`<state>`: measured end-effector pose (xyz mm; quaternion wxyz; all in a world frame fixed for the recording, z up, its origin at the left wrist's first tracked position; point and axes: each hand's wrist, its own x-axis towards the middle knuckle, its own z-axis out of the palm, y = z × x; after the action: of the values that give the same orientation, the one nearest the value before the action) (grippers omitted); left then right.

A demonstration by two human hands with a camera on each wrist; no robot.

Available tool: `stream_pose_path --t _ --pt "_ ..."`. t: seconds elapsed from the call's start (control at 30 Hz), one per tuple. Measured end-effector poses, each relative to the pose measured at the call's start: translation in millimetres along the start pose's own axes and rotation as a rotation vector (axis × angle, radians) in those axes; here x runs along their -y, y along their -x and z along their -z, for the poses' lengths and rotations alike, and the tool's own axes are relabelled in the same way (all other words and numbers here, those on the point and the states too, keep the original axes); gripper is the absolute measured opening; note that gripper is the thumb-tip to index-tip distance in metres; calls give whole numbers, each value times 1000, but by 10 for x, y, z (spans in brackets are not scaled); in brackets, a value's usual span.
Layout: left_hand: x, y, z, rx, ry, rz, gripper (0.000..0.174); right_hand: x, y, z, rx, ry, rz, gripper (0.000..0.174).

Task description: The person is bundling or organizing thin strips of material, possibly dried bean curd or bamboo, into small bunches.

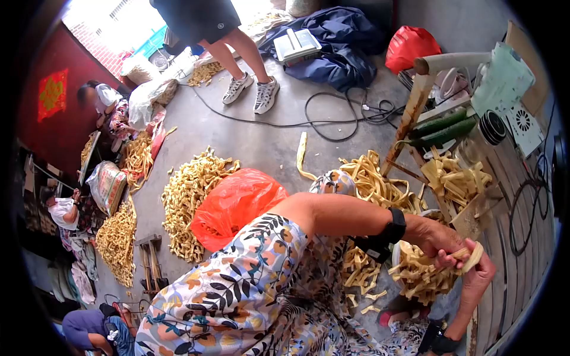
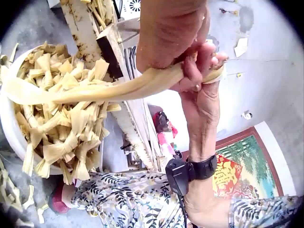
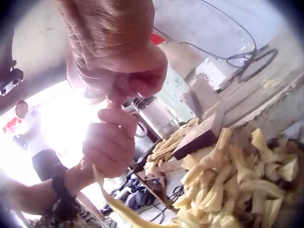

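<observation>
A pale yellow strip (image 2: 137, 88) runs into the fingers of both hands. My left hand (image 1: 442, 238) has its fingers curled on it, and my right hand (image 1: 481, 272) pinches it close by, with a short loop of strip (image 1: 474, 257) between them. Seen from the right wrist, the left hand (image 3: 111, 145) meets the right hand (image 3: 116, 57) fingertip to fingertip, and a loose length (image 3: 121, 209) hangs below. Beneath the hands, a white tub (image 2: 8, 124) is heaped with knotted pieces (image 2: 71, 121). The exact finger wrap is partly hidden.
Loose strips (image 1: 377, 181) and knotted piles (image 1: 193, 199) lie on the floor around a red bag (image 1: 240, 202). A slatted wooden bench (image 1: 504, 255) stands to the right, with green gourds (image 1: 442, 133) beyond. A person stands near a black cable (image 1: 261, 123); others sit at left.
</observation>
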<state>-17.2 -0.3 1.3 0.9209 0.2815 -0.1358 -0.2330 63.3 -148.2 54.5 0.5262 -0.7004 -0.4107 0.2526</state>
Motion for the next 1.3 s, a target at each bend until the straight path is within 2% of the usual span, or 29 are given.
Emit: stream_pose_path --t 0.03,0.1,0.13,0.2,0.23,0.3,0.37,0.4,0.5,0.53,0.63,0.67,0.73,0.77,0.8,0.83,0.9,0.93,0.97,1.03,1.13,1.23,1.3 --pt "70 -1 -1 64 80 45 28 114 31 -21 23 13 -26 38" --pt "135 -31 10 38 118 30 26 260 32 -49 68 37 -67 37" --pt "147 -44 -3 29 135 33 26 158 24 -67 61 21 44 35" --pt "255 -128 167 9 127 28 22 94 20 -50 51 189 166 33" --pt "257 -150 183 -47 67 -71 18 72 -2 -41 49 270 233 32" --pt "139 -176 28 -381 -77 -226 17 -54 -19 9 -130 312 207 25" --pt "88 -266 -77 -621 -364 -461 21 -145 -34 -37 -337 314 251 22" --pt "48 -277 -111 -746 -517 -578 24 -121 -37 -47 -374 382 252 21" --pt "-107 -187 -216 -657 -979 -634 27 -437 -84 280 -158 203 -113 25" --pt "-122 -159 -202 -598 -850 -543 32 -319 -82 277 -63 154 -234 20" --pt "-21 -122 -74 -599 -1542 -426 35 -501 -70 96 -100 73 -146 15" --pt "31 -129 -54 -654 -1557 -414 35 -465 -63 20 -139 250 44 12" --pt "104 -155 17 -755 -1661 -363 29 -487 -54 -103 -264 261 117 18" --pt "124 -213 47 -789 -1705 -343 26 -471 -51 -124 -302 442 178 20" --pt "81 -212 35 -677 -1900 -192 23 -349 -50 -146 -308 648 241 20" --pt "21 -219 29 -544 -2081 -53 19 -237 -36 -180 -309 626 252 18" --pt "130 -268 492 -646 -2078 -538 20 -189 -23 -134 -322 515 345 12" --pt "112 -260 297 -802 -1368 -357 23 -122 -10 -108 -317 432 335 9" --pt "1 -186 65 -867 -669 -142 26 -167 -27 -65 -330 303 300 8" --pt "-123 -87 -113 -615 -515 -53 35 -252 -35 62 -395 -92 119 8" --pt "-110 -66 -138 -541 -639 -68 37 -264 -57 261 -549 -532 -99 10" --pt "-119 -14 -31 -495 -677 -34 33 -405 -45 277 -490 -589 -152 17" --pt "-108 31 -24 -492 -606 -18 28 -370 -29 335 -344 -585 -223 21"
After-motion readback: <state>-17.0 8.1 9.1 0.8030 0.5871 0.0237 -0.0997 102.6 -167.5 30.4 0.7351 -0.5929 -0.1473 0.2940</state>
